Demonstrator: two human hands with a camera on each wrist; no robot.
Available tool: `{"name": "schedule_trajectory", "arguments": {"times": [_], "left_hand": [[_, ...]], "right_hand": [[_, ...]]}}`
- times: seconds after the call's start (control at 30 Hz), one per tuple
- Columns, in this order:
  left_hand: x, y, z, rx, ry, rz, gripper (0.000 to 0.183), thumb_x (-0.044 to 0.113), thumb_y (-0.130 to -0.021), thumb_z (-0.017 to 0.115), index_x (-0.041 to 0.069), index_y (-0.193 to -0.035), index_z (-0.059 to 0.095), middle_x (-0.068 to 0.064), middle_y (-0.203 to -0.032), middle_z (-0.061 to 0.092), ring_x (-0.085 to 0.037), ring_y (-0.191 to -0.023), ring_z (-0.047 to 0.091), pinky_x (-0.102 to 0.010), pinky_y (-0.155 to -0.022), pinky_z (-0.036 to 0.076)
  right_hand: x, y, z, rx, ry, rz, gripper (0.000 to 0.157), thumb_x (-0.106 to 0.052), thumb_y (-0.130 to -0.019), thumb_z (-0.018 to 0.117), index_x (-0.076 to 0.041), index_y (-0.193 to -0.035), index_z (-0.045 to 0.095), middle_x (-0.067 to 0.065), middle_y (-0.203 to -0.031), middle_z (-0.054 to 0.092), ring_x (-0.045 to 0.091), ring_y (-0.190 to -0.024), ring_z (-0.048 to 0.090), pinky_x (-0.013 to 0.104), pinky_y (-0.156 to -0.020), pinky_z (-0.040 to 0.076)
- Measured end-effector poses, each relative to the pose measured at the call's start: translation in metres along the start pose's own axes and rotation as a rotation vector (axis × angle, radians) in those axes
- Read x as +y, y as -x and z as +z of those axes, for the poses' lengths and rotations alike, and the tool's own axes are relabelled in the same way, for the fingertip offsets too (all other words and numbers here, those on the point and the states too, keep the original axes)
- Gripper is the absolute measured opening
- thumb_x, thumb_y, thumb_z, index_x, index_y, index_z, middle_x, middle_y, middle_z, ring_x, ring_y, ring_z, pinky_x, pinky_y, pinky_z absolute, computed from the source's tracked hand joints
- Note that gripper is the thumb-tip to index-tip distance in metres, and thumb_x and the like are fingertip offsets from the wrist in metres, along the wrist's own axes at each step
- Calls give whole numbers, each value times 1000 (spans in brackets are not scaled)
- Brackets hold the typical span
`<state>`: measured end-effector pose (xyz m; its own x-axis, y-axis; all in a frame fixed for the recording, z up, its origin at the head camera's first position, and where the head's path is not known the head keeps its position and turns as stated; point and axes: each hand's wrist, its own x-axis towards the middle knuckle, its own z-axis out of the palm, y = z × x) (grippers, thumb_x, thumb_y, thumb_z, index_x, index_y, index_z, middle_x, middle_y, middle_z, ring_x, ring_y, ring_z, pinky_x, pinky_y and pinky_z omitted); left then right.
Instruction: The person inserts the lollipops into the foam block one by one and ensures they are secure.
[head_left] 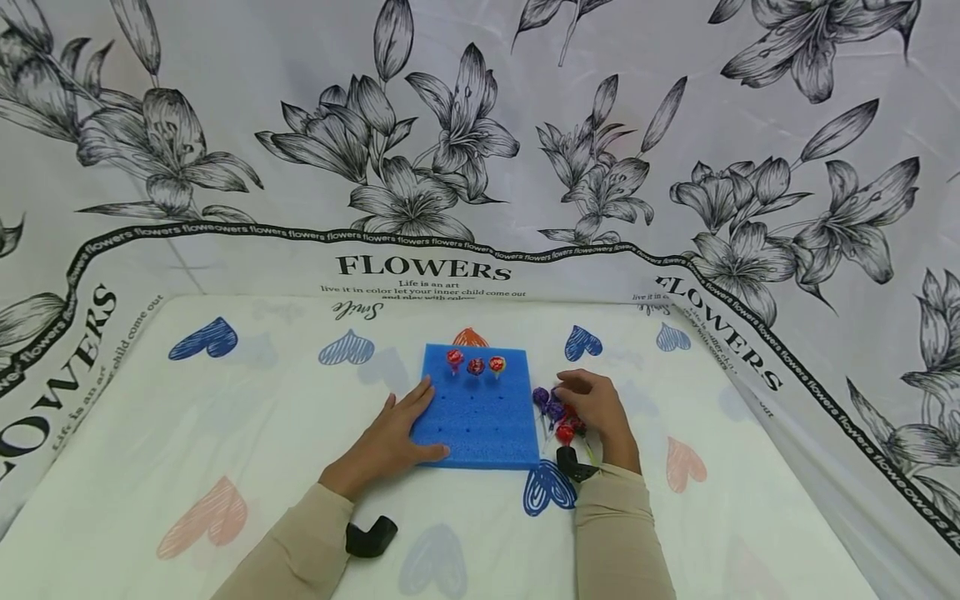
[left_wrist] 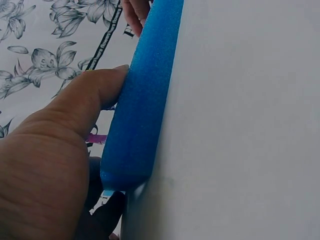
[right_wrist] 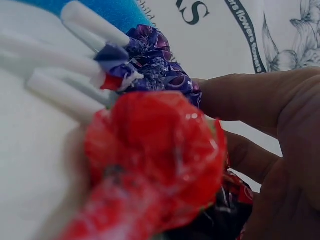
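Note:
A blue foam board (head_left: 480, 450) with rows of small holes lies flat on the table. Three red-wrapped lollipops (head_left: 476, 366) stand in its far row. My left hand (head_left: 390, 442) rests spread at the board's left side, thumb over its near left corner. Right of the board, my right hand (head_left: 596, 404) reaches over a small pile of lollipops. Its fingertips are at a purple-wrapped lollipop (right_wrist: 155, 65), with a gap between thumb and index finger in the head view. A red-wrapped lollipop (right_wrist: 155, 155) lies nearer the right wrist camera, partly covering a dark-wrapped one (right_wrist: 220, 215).
The white tablecloth (head_left: 285, 417) is printed with hearts, and a flower-patterned curtain (head_left: 480, 167) rises behind the table. White lollipop sticks (right_wrist: 95, 22) point toward the board's side. Black wrist mounts (head_left: 371, 537) sit at both sleeves.

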<state>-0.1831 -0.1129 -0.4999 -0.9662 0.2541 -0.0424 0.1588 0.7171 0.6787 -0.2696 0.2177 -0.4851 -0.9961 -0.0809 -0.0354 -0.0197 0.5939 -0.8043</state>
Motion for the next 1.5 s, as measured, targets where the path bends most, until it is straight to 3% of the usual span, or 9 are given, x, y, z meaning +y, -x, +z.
{"name": "schedule_trajectory", "arguments": {"times": [0.17, 0.3, 0.57, 0.77, 1.0, 1.17, 1.37, 1.5], "left_hand": [[1, 2, -2, 1, 4, -7, 100, 51, -76, 77, 13, -153, 27, 2, -160, 12, -42, -143, 2, -58, -110, 12], [2, 2, -4, 7, -1, -2, 99, 50, -77, 77, 11, -153, 27, 0, -160, 13, -42, -143, 3, -57, -111, 12], [4, 4, -2, 0, 10, -23, 99, 49, -76, 78, 12, -153, 27, 0, -160, 14, -43, -142, 3, -60, -109, 15], [5, 5, -1, 7, 11, -17, 99, 49, -76, 78, 13, -153, 28, 1, -159, 15, -42, -143, 4, -58, -110, 14], [3, 6, 2, 3, 4, -19, 98, 49, -76, 78, 12, -153, 28, 1, -159, 15, -39, -143, 5, -55, -111, 11], [3, 5, 3, 0, 5, -19, 98, 49, -76, 78, 12, -152, 29, 1, -159, 16, -39, -143, 6, -55, -111, 11], [2, 5, 1, 6, -6, 1, 98, 49, -76, 78, 11, -152, 29, 0, -159, 15, -36, -144, 8, -52, -113, 8], [2, 3, -1, 10, -3, 21, 98, 49, -77, 78, 9, -152, 29, -1, -160, 15, -35, -144, 8, -52, -113, 7]], "right_hand": [[-2, 1, -1, 66, -14, 11, 30, -14, -93, 65, -9, -123, 66, 10, -113, 65, 30, -102, 63, 43, -83, 53], [-5, 3, -5, 120, -112, -6, 30, -11, -94, 63, -6, -124, 64, 13, -116, 62, 30, -96, 65, 42, -83, 52], [-11, 7, -18, 346, -290, -102, 28, -7, -93, 64, -1, -121, 65, 13, -110, 63, 23, -85, 68, 23, -77, 51], [-28, 16, -34, 525, -370, -95, 31, -12, -91, 67, -4, -121, 67, 9, -111, 65, 16, -90, 65, 20, -79, 50], [-54, 31, -48, 635, -489, -100, 34, -1, -87, 69, -1, -120, 67, 11, -110, 66, 16, -95, 63, 19, -81, 51], [-71, 42, -55, 653, -637, -210, 30, 7, -84, 69, 6, -115, 67, 13, -106, 65, 19, -95, 65, 22, -82, 52], [-90, 54, -60, 673, -645, -406, 32, 4, -88, 67, 3, -120, 65, 15, -108, 64, 24, -99, 62, 24, -85, 51], [-102, 60, -60, 669, -674, -488, 34, 4, -88, 67, 2, -123, 64, 17, -109, 65, 26, -101, 60, 26, -85, 50]]}}
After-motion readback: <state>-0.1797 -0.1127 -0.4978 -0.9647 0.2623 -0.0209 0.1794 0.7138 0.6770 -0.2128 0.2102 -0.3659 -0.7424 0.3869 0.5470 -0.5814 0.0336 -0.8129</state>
